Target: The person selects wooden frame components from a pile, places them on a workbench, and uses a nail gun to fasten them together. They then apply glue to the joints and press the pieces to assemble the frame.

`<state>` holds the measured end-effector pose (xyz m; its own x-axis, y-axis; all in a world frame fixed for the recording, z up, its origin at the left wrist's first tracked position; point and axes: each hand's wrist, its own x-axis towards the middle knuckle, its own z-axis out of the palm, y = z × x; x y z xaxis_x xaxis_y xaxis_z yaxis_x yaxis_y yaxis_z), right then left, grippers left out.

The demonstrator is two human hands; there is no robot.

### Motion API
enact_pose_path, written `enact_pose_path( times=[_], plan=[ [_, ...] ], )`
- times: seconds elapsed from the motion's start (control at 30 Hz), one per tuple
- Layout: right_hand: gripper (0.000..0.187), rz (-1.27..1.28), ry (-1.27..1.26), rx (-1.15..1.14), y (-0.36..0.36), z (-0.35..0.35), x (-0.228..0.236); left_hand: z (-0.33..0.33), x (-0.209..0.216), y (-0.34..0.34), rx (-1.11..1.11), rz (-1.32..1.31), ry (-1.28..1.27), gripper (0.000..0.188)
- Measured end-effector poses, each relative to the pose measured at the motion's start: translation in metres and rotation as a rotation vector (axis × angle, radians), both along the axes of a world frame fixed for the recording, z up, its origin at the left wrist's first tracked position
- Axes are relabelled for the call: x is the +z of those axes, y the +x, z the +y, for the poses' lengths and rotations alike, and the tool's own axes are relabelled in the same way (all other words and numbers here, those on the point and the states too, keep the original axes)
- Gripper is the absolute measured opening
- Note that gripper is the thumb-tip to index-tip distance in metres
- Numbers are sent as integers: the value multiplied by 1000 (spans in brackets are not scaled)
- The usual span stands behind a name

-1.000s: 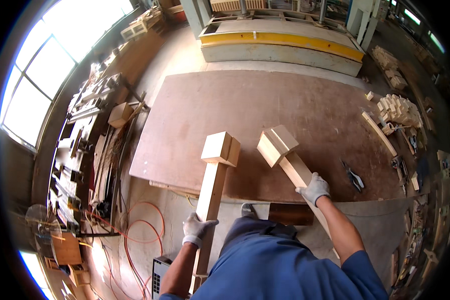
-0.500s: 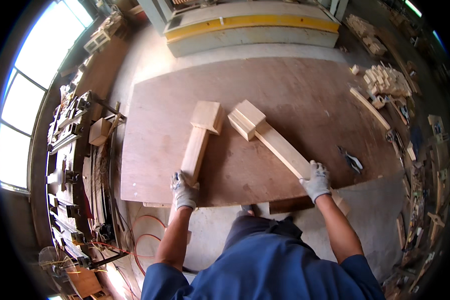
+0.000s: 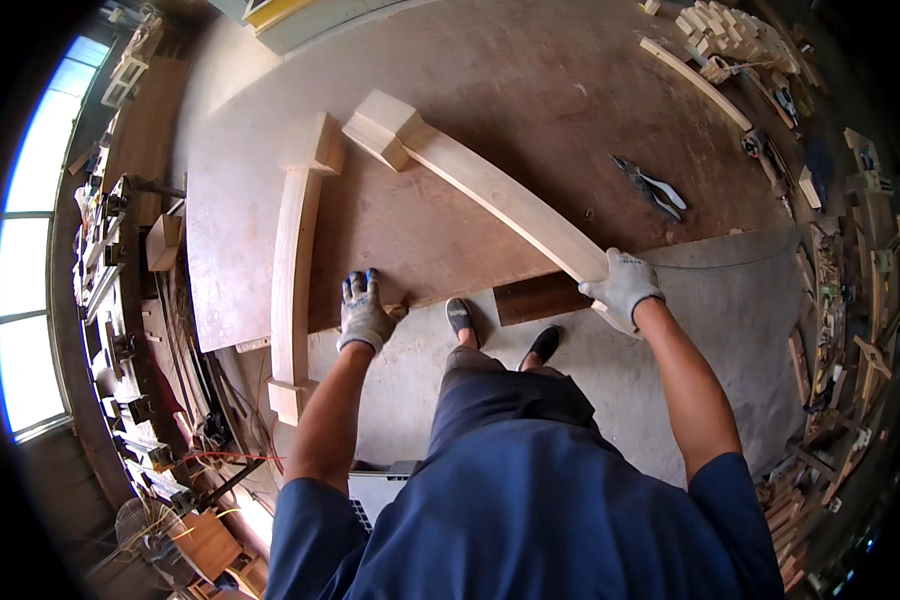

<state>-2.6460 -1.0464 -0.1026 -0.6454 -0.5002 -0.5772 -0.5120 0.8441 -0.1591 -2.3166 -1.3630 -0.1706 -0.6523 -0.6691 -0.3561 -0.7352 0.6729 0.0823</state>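
Two curved wooden furniture legs with square block ends lie on a large brown worktable (image 3: 450, 240). My right hand (image 3: 625, 283), in a pale work glove, is wrapped round the near end of the right leg (image 3: 505, 200), which slants from upper left to lower right. To the left, the other leg (image 3: 295, 250) points almost straight away from me, and its near end juts past the table edge. Beside it, my left hand (image 3: 364, 310), gloved too, has its fingers spread near that edge and holds nothing.
Pliers (image 3: 650, 188) with pale handles lie on the table's right part. A curved strip of wood (image 3: 695, 82) and a pile of small wooden pieces (image 3: 735, 35) are at the far right. A rack with clamps (image 3: 110, 300) runs along the left. A brown board (image 3: 540, 298) shows under the near edge.
My left hand has come off the left leg and opened. My right hand still grips the right leg. Both legs appear farther left, and the whole view has shifted and turned.
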Motion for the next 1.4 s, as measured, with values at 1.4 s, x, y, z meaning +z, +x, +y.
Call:
enact_pose_path(
  times=[1.4],
  plan=[
    [79, -79, -82, -172, -3, 4, -7, 4, -3, 10, -43, 91, -24, 94]
  ],
)
